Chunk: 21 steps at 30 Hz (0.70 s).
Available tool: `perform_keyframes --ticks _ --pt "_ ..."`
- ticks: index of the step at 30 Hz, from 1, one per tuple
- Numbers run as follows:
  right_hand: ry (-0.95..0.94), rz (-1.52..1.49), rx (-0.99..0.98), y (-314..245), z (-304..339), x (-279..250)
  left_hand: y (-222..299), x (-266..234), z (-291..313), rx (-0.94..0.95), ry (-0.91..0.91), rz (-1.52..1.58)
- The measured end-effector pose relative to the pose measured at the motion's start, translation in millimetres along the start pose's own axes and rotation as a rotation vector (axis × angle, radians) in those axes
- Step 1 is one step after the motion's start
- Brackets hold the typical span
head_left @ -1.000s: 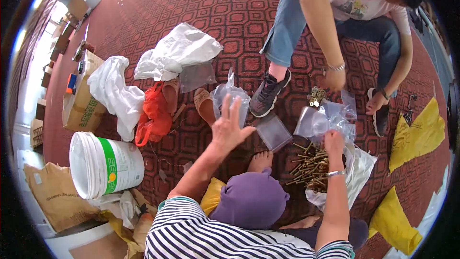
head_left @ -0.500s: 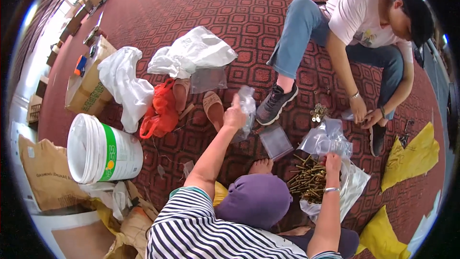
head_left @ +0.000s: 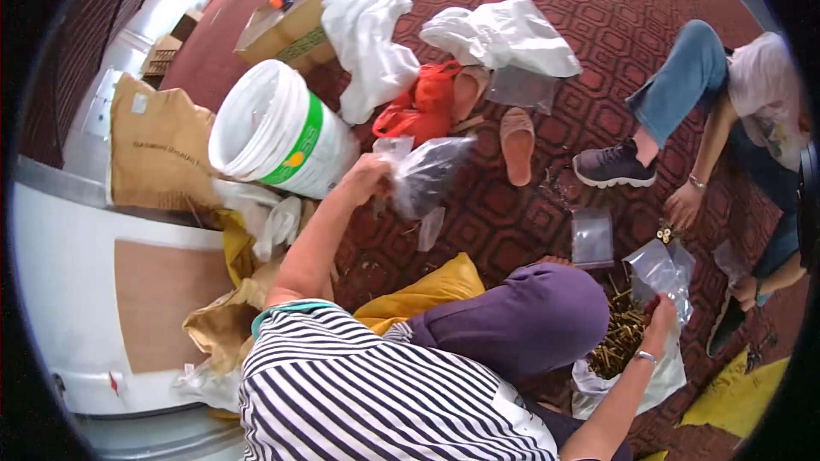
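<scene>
My left hand (head_left: 367, 177) is closed on the gathered end of a clear plastic bag (head_left: 429, 175), held above the carpet beside the white bucket. Whether that bag contains anything is hard to make out. Over on the right, my right hand (head_left: 659, 318) grips the edge of another clear plastic bag (head_left: 659, 269). Beneath and beside that hand, a heap of long brass-coloured bolts (head_left: 622, 333) lies on a white plastic sack (head_left: 662, 382). A flat stack of clear bags (head_left: 592, 237) rests on the carpet near my knee.
A white bucket (head_left: 329, 149) with a green band stands left, near a cardboard box (head_left: 299, 21). Around it lie white sacks (head_left: 371, 47), a red bag (head_left: 427, 102) and a slipper (head_left: 518, 145). At right, a co-worker's hand (head_left: 683, 205) reaches to small metal pieces (head_left: 664, 232).
My left hand has swung back and left with its clear bag, toward the bucket. My right hand keeps its bag by the bolts. The view has turned left; the co-worker's hand reaches the small metal pieces.
</scene>
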State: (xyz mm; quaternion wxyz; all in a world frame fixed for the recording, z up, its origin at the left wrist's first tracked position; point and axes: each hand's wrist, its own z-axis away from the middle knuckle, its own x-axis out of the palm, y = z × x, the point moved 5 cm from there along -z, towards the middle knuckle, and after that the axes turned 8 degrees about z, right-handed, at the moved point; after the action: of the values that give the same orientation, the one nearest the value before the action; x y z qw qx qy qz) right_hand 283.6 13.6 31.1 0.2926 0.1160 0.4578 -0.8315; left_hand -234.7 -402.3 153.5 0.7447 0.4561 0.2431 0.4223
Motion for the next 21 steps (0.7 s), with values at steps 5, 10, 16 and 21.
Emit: perform_keyframes --ticks 5,10,16,21 --pt "0.058 -0.068 0.072 5 10 -3 -61 -110 71 -0.27 0.213 -0.229" --pt "0.085 -0.139 0.061 10 2 -3 -123 -172 133 -0.703 0.152 -0.254" --pt "0.181 -0.099 -0.045 28 -16 -18 -170 -175 130 -1.076 -0.031 -0.956" --pt "0.213 -0.164 -0.108 -1 -18 -25 -132 -59 31 -0.543 -0.162 -1.315"
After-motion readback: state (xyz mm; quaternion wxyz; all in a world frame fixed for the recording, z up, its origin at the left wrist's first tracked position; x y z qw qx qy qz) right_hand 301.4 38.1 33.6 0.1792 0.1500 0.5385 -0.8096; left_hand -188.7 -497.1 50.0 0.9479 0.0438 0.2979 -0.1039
